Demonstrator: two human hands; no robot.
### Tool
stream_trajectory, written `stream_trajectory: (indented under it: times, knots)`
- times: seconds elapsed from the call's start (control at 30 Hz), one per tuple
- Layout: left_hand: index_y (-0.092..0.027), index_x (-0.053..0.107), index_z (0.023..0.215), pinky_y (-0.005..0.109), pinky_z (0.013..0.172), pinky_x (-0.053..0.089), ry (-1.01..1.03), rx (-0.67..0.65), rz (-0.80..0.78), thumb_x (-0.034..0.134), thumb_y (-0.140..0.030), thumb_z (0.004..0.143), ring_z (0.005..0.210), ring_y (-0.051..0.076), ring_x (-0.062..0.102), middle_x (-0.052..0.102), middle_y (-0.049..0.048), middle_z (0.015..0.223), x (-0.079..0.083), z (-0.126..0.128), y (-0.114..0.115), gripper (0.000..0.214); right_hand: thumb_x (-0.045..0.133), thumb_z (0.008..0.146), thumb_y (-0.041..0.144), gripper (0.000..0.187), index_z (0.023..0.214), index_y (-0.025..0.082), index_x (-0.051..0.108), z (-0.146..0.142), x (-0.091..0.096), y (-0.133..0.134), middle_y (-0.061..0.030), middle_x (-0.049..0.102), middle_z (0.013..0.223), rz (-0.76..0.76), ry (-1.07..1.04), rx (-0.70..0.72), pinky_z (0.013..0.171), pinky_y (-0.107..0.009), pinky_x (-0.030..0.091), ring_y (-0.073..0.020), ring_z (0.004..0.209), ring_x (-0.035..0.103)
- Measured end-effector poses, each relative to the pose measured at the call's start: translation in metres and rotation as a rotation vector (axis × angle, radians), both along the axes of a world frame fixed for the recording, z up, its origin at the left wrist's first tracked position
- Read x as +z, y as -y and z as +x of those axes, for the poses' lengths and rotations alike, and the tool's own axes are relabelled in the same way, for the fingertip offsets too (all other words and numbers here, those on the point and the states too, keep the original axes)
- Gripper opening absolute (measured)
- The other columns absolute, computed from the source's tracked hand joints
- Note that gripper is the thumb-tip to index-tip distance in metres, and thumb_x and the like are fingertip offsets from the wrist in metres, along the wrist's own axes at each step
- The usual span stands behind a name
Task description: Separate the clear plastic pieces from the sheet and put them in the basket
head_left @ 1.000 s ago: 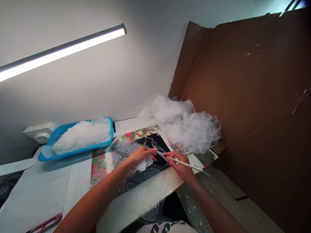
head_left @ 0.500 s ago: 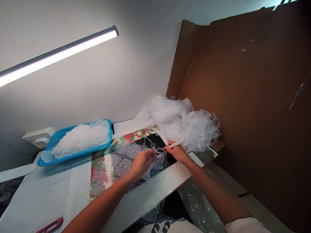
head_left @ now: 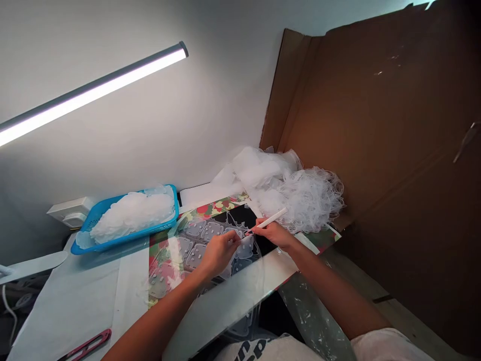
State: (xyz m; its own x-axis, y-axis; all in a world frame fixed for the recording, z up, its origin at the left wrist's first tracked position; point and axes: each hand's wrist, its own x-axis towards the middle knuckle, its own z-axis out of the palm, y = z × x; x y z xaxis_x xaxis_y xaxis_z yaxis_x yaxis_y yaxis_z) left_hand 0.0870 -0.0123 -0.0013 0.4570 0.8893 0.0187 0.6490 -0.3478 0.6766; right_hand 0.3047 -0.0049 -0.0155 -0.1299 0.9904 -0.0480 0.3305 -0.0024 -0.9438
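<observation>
My right hand [head_left: 276,234] grips a slim white pen-shaped tool [head_left: 275,217], its thin tip close to my left fingertips. What kind of tip it has is too small to make out. My left hand [head_left: 221,251] is closed in a pinch at the edge of a clear, soft-looking moulded piece [head_left: 246,247]. Beneath both hands lies a translucent sheet [head_left: 195,256] of rounded-square pieces with small raised bumps, and thin loose strands trail from its far edge. Under the sheet are a black surface [head_left: 245,216] and a patterned board [head_left: 160,250].
A blue basket [head_left: 128,238] heaped with translucent pieces [head_left: 135,213] stands at the left. Behind my right hand rises a pile of tangled clear strands [head_left: 313,198]. Cardboard [head_left: 376,125] walls the right side. A pink-handled cutter [head_left: 90,345] lies front left.
The tool in my right hand has moved slightly left, its tip nearer my left fingertips. My left hand keeps its pinch. The whole view has shifted a little.
</observation>
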Motion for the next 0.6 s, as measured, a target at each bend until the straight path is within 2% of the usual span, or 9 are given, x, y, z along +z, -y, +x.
stream_trajectory:
  times: [0.13,0.23,0.3,0.37,0.4,0.47,0.53,0.6]
  knots:
    - [-0.021,0.061,0.086,0.024,0.062,0.035,0.125,0.002,-0.01,0.045,-0.028,0.087,0.066,0.014,0.052,0.064,-0.0012,0.074,0.0,-0.022,0.0,0.017,0.061,0.074,0.042,0.031,0.058,0.02,0.045,0.016,-0.005,-0.004,0.0059,0.04,0.053,0.052,0.156,-0.166,0.053,-0.025,0.026,-0.0114,0.055,0.036]
    - [-0.019,0.058,0.083,0.024,0.062,0.036,0.172,0.097,-0.051,0.038,-0.023,0.083,0.068,0.015,0.053,0.06,-0.0008,0.071,0.002,-0.052,-0.002,0.02,0.06,0.076,0.044,0.026,0.069,0.02,0.056,0.031,0.002,0.001,0.0027,0.052,0.061,0.006,0.109,-0.197,0.052,-0.025,0.03,-0.0128,0.056,0.042]
    - [-0.019,0.057,0.075,0.024,0.059,0.035,0.051,0.156,-0.061,0.038,-0.025,0.083,0.063,0.015,0.051,0.055,-0.0017,0.064,0.004,-0.069,-0.002,0.021,0.057,0.08,0.045,0.025,0.076,0.02,0.059,0.033,0.007,0.007,-0.0023,0.062,0.075,0.052,0.055,-0.294,0.054,-0.026,0.036,-0.0153,0.062,0.05]
    - [-0.019,0.058,0.071,0.024,0.058,0.034,-0.163,0.168,-0.05,0.044,-0.031,0.084,0.061,0.015,0.051,0.054,-0.0018,0.062,0.005,-0.076,0.001,0.022,0.056,0.083,0.044,0.024,0.075,0.021,0.057,0.022,0.01,0.012,-0.0066,0.067,0.092,0.207,0.029,-0.399,0.063,-0.029,0.043,-0.0184,0.076,0.057]
    - [-0.02,0.06,0.074,0.025,0.059,0.034,-0.257,0.152,-0.029,0.048,-0.032,0.083,0.063,0.015,0.053,0.056,-0.0012,0.065,0.004,-0.076,0.004,0.019,0.055,0.084,0.042,0.024,0.074,0.021,0.056,0.013,0.009,0.015,-0.0076,0.067,0.097,0.277,0.027,-0.387,0.069,-0.03,0.045,-0.0195,0.082,0.059]
    - [-0.022,0.065,0.091,0.025,0.063,0.038,-0.373,0.086,0.059,0.05,-0.023,0.082,0.073,0.017,0.059,0.062,0.0015,0.08,0.002,-0.071,0.012,0.018,0.056,0.085,0.037,0.021,0.072,0.021,0.056,-0.013,0.003,0.02,-0.0073,0.067,0.1,0.329,0.043,-0.201,0.078,-0.032,0.046,-0.0203,0.088,0.06]
    - [-0.028,0.061,0.117,0.026,0.065,0.042,-0.432,-0.005,0.184,0.044,-0.011,0.081,0.083,0.018,0.062,0.062,0.0052,0.11,-0.003,-0.062,0.02,0.043,0.057,0.085,0.032,0.018,0.071,0.021,0.056,-0.039,-0.005,0.023,-0.0055,0.067,0.098,0.315,0.074,0.039,0.081,-0.032,0.046,-0.0201,0.09,0.062]
    - [-0.031,0.051,0.134,0.027,0.065,0.045,-0.497,-0.102,0.274,0.039,-0.005,0.081,0.089,0.019,0.063,0.051,0.0077,0.135,-0.009,-0.056,0.026,0.06,0.058,0.085,0.028,0.018,0.069,0.021,0.055,-0.057,-0.014,0.024,-0.0046,0.066,0.098,0.331,0.109,0.146,0.083,-0.031,0.045,-0.0196,0.093,0.062]
